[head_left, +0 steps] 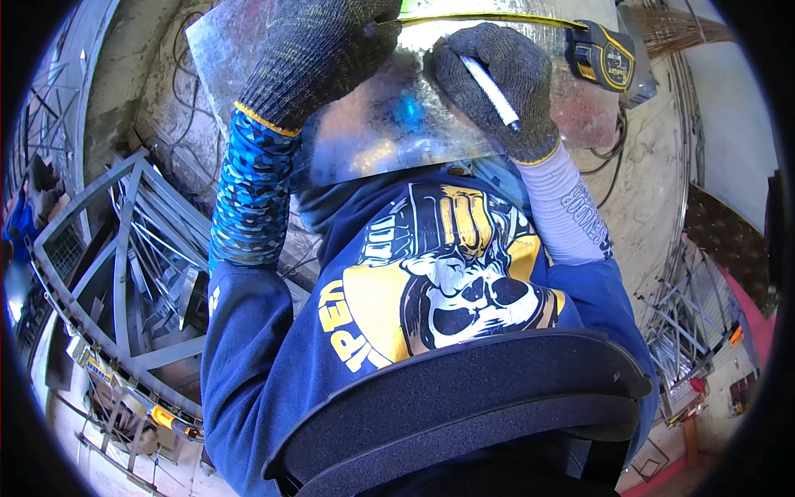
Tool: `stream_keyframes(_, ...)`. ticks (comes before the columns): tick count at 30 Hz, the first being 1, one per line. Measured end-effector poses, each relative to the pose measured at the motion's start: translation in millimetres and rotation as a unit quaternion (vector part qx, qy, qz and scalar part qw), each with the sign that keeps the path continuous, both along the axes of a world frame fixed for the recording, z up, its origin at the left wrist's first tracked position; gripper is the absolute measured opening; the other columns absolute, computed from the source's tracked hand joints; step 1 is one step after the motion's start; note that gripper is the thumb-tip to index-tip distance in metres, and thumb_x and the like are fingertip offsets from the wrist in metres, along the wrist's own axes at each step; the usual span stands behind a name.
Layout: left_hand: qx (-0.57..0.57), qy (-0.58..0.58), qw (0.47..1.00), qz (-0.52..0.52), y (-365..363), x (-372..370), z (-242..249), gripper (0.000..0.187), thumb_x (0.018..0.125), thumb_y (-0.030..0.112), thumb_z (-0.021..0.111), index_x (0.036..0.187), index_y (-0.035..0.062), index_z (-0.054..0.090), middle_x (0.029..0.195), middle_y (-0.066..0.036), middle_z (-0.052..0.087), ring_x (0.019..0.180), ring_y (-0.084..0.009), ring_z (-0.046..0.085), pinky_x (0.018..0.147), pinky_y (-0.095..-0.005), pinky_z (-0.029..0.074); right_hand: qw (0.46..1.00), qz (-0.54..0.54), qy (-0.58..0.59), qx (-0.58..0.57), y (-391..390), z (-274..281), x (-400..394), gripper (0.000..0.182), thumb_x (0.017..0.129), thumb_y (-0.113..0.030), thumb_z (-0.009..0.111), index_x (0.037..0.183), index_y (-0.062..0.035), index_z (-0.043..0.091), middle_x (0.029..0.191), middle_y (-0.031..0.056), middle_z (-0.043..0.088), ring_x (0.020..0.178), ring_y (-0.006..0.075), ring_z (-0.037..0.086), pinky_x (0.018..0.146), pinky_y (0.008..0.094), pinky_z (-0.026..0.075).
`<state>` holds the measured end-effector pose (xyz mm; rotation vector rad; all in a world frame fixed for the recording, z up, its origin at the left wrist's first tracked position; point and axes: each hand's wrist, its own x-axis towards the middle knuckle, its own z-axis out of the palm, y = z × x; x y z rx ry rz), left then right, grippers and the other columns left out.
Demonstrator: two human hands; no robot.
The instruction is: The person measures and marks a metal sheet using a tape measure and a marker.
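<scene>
My left hand [327, 62], in a dark knitted glove with a yellow cuff edge, has its fingertips closed at the near end of a yellow tape blade [497, 16]. The blade runs across a shiny metal sheet [364, 141] to the black and yellow tape measure case [609, 58] at the sheet's right side. My right hand [513, 91], gloved alike, is closed round a white marker [490, 89] and rests over the sheet, just below the blade. The fingertips of my left hand are partly hidden.
Metal frames and cut bars [137, 257] lie on the left. More metal bars [683, 331] are at the lower right. Cables [617, 157] run on the floor beside the sheet. A bundle of brown bristles [675, 31] is at the upper right.
</scene>
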<state>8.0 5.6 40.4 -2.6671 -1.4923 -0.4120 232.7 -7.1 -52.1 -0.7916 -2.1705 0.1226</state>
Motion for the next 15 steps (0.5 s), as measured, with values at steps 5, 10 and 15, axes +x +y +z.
stream_keyframes(5,-0.016,0.009,1.0,0.002,-0.7,2.3,6.7,0.009,0.074,0.024,0.071,0.071,0.0174,0.065,0.077,-0.005,0.062,0.081,-0.0288,0.066,0.068,-0.0472,0.052,1.0,-0.005,0.009,-0.019,-1.5,0.2,-0.1,0.022,0.079,-0.023,0.083,0.093,-0.0124,0.069,0.083,0.006,0.068,0.072,0.0287,0.067,0.067,0.0412,0.053)
stream_keyframes(10,-0.007,0.008,1.0,-0.002,0.4,1.1,3.6,0.01,0.074,0.024,0.07,0.071,0.0171,0.065,0.076,-0.004,0.062,0.081,-0.0286,0.066,0.068,-0.0471,0.053,1.0,-0.012,-0.011,-0.021,-2.7,1.4,0.7,0.019,0.081,-0.023,0.082,0.092,-0.0126,0.069,0.082,0.0056,0.068,0.071,0.0288,0.066,0.066,0.041,0.053)
stream_keyframes(15,-0.018,0.014,1.0,0.002,-0.3,2.7,8.7,0.01,0.074,0.024,0.07,0.07,0.017,0.064,0.076,-0.004,0.062,0.082,-0.0285,0.066,0.068,-0.047,0.053,1.0,-0.003,0.004,-0.011,-0.8,4.6,-0.3,0.021,0.081,-0.023,0.082,0.093,-0.0121,0.069,0.083,0.0063,0.068,0.071,0.0289,0.067,0.066,0.0406,0.054)
